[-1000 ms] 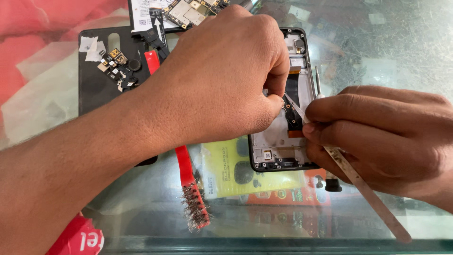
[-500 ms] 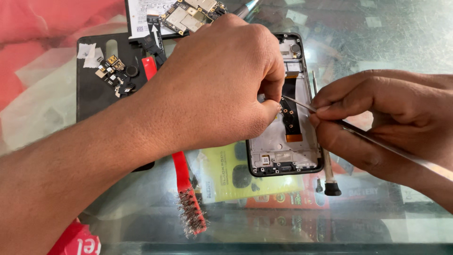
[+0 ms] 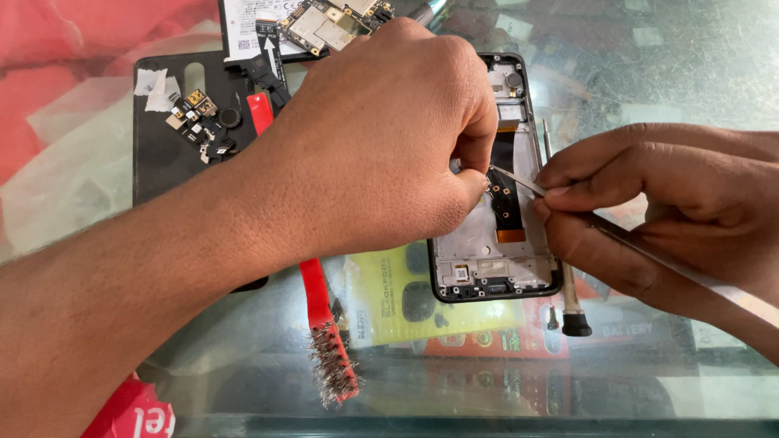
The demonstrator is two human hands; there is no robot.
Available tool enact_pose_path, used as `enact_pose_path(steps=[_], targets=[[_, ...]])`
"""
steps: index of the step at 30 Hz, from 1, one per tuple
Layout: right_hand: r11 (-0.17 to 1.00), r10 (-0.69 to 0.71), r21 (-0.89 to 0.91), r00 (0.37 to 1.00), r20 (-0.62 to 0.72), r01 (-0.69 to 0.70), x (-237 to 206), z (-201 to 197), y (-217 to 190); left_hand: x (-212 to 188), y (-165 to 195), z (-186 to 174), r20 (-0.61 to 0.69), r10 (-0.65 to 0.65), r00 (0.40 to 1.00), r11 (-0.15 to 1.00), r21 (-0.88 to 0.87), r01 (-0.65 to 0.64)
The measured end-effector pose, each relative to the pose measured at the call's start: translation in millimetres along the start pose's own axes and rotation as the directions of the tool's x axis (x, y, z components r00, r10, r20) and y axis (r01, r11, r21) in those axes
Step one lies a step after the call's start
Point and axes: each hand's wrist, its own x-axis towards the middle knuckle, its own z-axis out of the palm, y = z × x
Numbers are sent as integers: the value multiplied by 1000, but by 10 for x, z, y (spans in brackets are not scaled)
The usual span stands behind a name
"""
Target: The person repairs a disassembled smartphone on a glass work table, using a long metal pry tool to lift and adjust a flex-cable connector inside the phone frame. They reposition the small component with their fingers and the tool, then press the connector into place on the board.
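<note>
Glass tabletop (image 3: 665,73) fills the view, with red cloth (image 3: 57,49) at ten o'clock. On a black mat (image 3: 158,162) at ten o'clock lie small parts (image 3: 199,122); a circuit board (image 3: 329,20) sits at twelve. A red wire brush (image 3: 324,324) runs down toward six, beside a yellow packet (image 3: 389,300). Left hand (image 3: 381,146) covers the opened phone frame (image 3: 519,259) at centre, fingers curled and pinched down on something small inside it. Right hand (image 3: 673,211), at three o'clock, pinches metal tweezers (image 3: 519,180), tip on the frame by the left fingertips. A screwdriver (image 3: 568,292) lies just right of the frame.
</note>
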Motion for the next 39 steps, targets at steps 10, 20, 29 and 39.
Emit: enact_pose_path(steps=[10,20,29,39], targets=[[983,-109,-135,987,117,124,61,-79,-84,0,2,9,29,-26,999,999,21,26],[864,-388,-257,898,205,432,101,-58,35,2,-33,44,-46,40,998,999,30,-39],[869,-431,-230,899,82,438,97,-3,-68,-27,-31,26,-90,123,988,992,47,-120],[944,217,299,942,-258,-135,-23,9,299,-8,-14,-24,44,-18,999,999,-43,20]])
